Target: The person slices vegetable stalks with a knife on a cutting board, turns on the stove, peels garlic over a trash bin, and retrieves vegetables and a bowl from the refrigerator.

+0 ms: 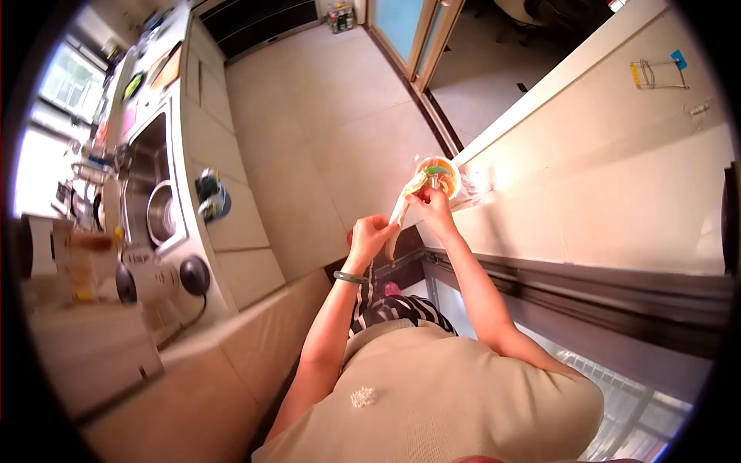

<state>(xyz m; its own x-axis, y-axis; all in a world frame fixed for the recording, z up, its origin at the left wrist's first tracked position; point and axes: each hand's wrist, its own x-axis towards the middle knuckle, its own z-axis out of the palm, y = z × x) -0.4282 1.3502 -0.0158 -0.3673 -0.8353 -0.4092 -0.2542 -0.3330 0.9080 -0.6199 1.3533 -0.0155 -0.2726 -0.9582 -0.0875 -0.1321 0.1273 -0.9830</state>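
Observation:
My left hand (pixel 368 236), a bracelet on its wrist, pinches the lower part of a long pale stalk that looks like a green onion (pixel 400 210). Its whitish end hangs below my fingers, and a yellow-green leafy end points away from me. Higher up, my right hand (pixel 429 210) has its fingers closed at the leafy part. Just beyond that hand is a round white bin (pixel 457 177) with orange showing inside. A bright green piece (pixel 437 170) lies over the bin's opening; whether it joins the stalk is unclear.
To the left runs a counter with a steel sink (pixel 147 166) and a metal basin (pixel 161 214). A small bin or bag (pixel 213 199) hangs on the cabinet front. Clear plastic (pixel 478 181) sits beside the white bin. A sliding door (pixel 413 42) stands ahead, above the tiled floor (pixel 316 116).

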